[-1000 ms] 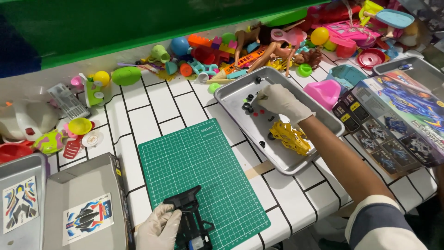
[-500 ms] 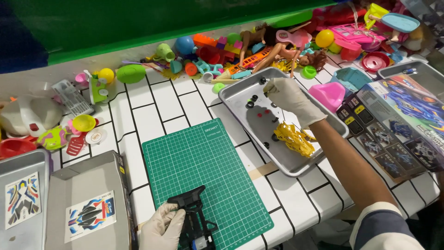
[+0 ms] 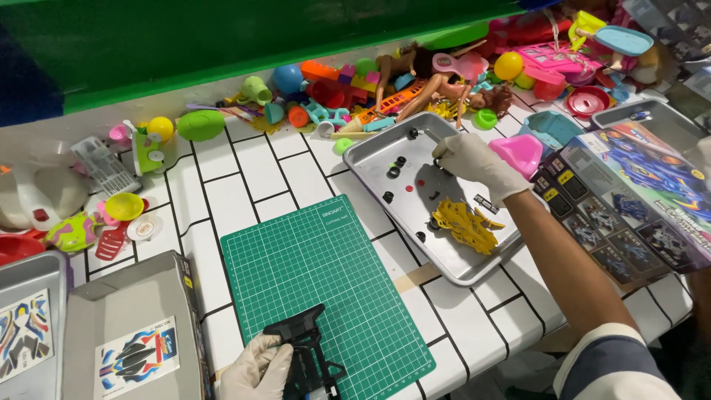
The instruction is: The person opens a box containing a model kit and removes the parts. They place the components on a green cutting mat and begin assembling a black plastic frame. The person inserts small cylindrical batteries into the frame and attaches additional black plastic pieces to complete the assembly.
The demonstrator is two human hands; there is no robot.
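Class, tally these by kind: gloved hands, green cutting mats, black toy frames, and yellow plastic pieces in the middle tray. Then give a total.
Gloved hands: 2, left hand and right hand
Green cutting mat: 1
Black toy frame: 1
Yellow plastic piece: 1
Total: 5

The gloved right hand reaches into the metal tray, above the yellow car body. Left of the tray, the gloved left hand holds a black chassis on the green cutting mat.
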